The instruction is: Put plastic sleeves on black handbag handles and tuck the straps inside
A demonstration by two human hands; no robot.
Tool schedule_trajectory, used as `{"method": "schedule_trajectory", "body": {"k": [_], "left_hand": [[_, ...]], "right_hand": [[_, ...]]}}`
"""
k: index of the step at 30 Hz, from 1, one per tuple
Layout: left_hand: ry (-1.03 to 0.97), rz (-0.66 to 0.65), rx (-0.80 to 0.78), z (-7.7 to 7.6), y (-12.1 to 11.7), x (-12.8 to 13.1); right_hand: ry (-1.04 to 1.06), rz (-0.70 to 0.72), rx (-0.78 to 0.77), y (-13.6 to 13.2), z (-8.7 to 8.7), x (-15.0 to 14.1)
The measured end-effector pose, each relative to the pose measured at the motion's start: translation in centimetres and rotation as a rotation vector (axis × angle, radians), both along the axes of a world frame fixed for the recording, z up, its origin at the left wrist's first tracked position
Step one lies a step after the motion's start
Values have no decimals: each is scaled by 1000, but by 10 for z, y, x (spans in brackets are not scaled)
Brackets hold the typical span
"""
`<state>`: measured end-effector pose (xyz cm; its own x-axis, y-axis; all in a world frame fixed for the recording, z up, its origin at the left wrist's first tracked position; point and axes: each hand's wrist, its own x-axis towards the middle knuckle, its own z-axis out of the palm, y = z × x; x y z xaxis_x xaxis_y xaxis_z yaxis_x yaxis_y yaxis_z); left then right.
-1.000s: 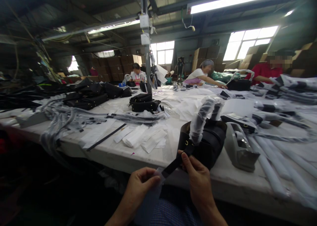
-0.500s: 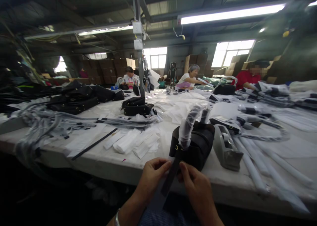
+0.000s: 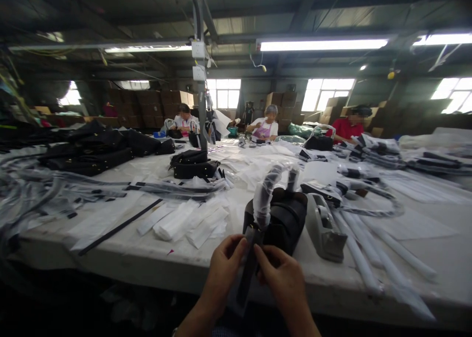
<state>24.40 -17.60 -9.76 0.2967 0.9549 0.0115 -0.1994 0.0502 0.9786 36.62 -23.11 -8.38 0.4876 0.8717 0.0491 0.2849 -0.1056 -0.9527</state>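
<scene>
A black handbag [image 3: 282, 219] stands at the near edge of the white table [image 3: 158, 263], its handle [image 3: 267, 192] wrapped in clear plastic. A dark strap [image 3: 246, 273] hangs from the bag toward me. My left hand [image 3: 223, 270] pinches the strap from the left side, fingers closed on it. On the strap's right, my right hand [image 3: 282, 278] has thumb and fingers closed on the same strap. Both hands sit just below the bag, in front of the table edge.
A grey tape dispenser [image 3: 324, 226] stands right of the bag. White folded paper pieces [image 3: 184, 221] lie to its left, and wrapped straps [image 3: 368, 258] to its right. More black bags [image 3: 193, 165] are piled farther back. Three seated people [image 3: 265, 125] work at the far end.
My hands have come closer together on the strap, which now hangs nearly upright instead of slanting left. The view has tilted up and shifted.
</scene>
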Motion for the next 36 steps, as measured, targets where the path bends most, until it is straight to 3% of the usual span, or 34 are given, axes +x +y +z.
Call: {"method": "schedule_trajectory", "body": {"k": [5, 9, 11, 14, 17, 20, 24, 27, 31, 33, 36], "left_hand": [[-30, -5, -123, -14, -10, -2], [2, 45, -66, -17, -10, -1], [129, 108, 56, -15, -9, -2], [302, 198, 369, -12, -10, -6], [388, 183, 624, -10, -13, -10], [518, 162, 777, -10, -14, -15], [653, 141, 956, -10, -13, -22], [658, 113, 1049, -20, -19, -28], [554, 0, 962, -48, -48, -39], [523, 26, 858, -55, -65, -47], [488, 172, 719, -40, -73, -59]], "right_hand": [[17, 33, -4, 3, -1, 0], [5, 55, -9, 10, 6, -1], [-2, 35, -4, 14, 7, -2], [60, 32, 23, 17, 2, -4], [232, 90, 70, 17, -4, -4], [360, 146, 115, 14, -4, -6], [188, 134, 92, 11, 1, -9], [164, 122, 78, 10, 2, -9], [241, 92, 67, 11, -2, -4], [258, 91, 51, 11, -4, -1], [235, 121, 50, 11, -6, 2]]}}
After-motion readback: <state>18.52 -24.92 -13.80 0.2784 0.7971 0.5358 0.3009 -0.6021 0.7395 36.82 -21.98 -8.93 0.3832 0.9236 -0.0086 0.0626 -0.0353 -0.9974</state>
